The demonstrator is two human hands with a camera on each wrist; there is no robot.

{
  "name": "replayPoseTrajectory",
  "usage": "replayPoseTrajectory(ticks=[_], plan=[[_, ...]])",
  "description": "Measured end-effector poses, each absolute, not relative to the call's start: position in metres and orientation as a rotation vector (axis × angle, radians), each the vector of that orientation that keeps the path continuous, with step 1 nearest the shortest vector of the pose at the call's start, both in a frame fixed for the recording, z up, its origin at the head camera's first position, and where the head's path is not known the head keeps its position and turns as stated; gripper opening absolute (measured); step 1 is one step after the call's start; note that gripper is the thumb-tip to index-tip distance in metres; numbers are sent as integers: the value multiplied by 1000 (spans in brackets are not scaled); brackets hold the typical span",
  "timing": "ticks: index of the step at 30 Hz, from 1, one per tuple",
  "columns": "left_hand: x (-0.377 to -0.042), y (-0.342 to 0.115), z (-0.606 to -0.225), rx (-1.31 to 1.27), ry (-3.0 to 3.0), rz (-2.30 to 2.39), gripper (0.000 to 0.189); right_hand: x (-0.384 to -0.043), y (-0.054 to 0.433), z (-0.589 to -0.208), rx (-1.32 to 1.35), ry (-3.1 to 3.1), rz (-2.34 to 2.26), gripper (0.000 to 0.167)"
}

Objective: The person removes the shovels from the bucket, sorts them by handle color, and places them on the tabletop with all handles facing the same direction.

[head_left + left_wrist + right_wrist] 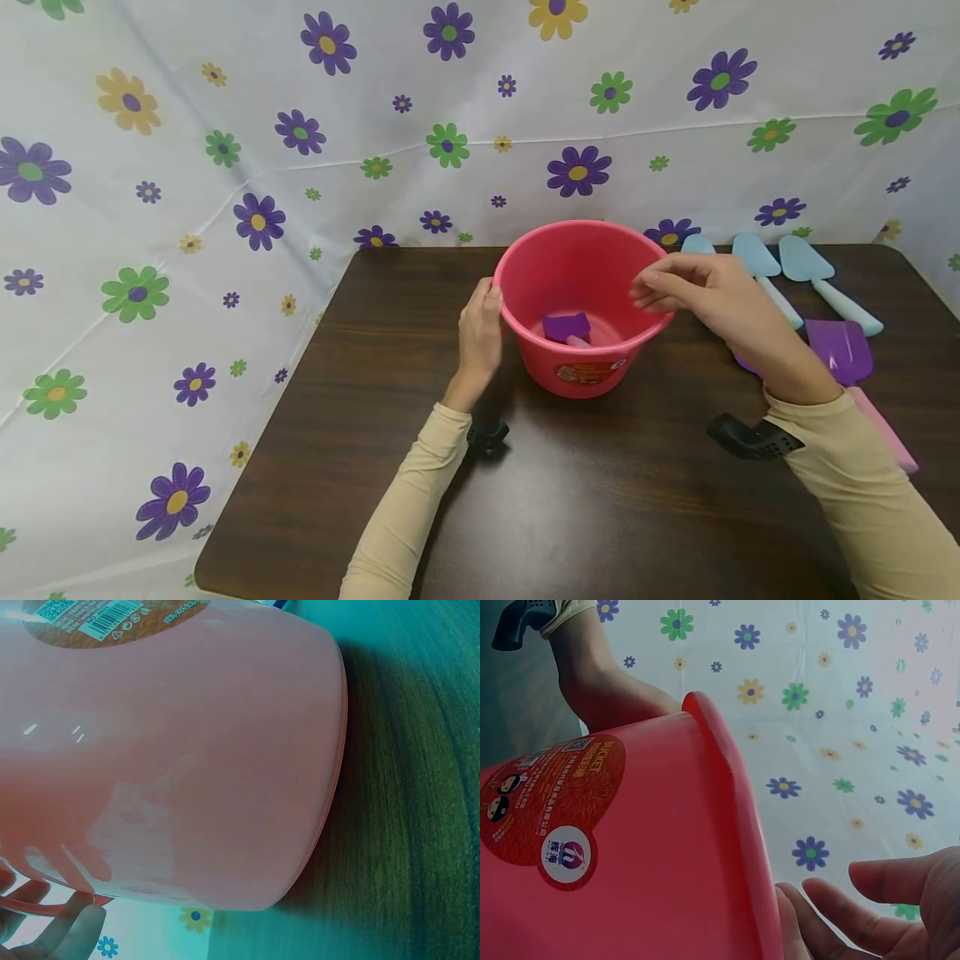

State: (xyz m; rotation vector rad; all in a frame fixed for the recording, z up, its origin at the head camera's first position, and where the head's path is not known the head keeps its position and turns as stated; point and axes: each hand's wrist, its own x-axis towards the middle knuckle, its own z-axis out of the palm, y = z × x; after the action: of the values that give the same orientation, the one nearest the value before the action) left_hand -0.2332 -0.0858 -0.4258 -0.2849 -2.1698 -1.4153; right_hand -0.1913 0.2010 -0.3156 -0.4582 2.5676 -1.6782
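A pink plastic bucket [585, 367] stands upright on the table. My left hand [480, 329] grips its left side at the rim, the thumb on top; the left wrist view shows the fingers [71, 922] by the bucket's edge. Over the right rim hovers my right hand [712, 304], fingers loosely bent and holding nothing. In the right wrist view the thumb [892, 881] stands apart from the other fingers. Inside the bucket lies a toy shovel with a purple blade [566, 327] and a pale pink handle, partly hidden by the front wall.
Right of the bucket lie light blue trowels [806, 258] in a row and a purple toy shovel [840, 350] with a pink handle. Another purple piece [746, 363] is mostly covered by my right arm. A flowered white sheet [405, 75] hangs behind the dark wooden table [360, 358].
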Motion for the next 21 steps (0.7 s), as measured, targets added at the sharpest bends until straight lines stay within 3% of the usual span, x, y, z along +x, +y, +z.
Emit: replayPoseTrajectory(ticks=[10, 21], plan=[[-232, -85, -427, -293, -2171, -1392, 58, -199, 186, -318, -465, 2615, -1469, 40], [-232, -85, -428, -289, -2163, -1416, 57, -212, 161, -319, -630, 2682, -1241, 34]])
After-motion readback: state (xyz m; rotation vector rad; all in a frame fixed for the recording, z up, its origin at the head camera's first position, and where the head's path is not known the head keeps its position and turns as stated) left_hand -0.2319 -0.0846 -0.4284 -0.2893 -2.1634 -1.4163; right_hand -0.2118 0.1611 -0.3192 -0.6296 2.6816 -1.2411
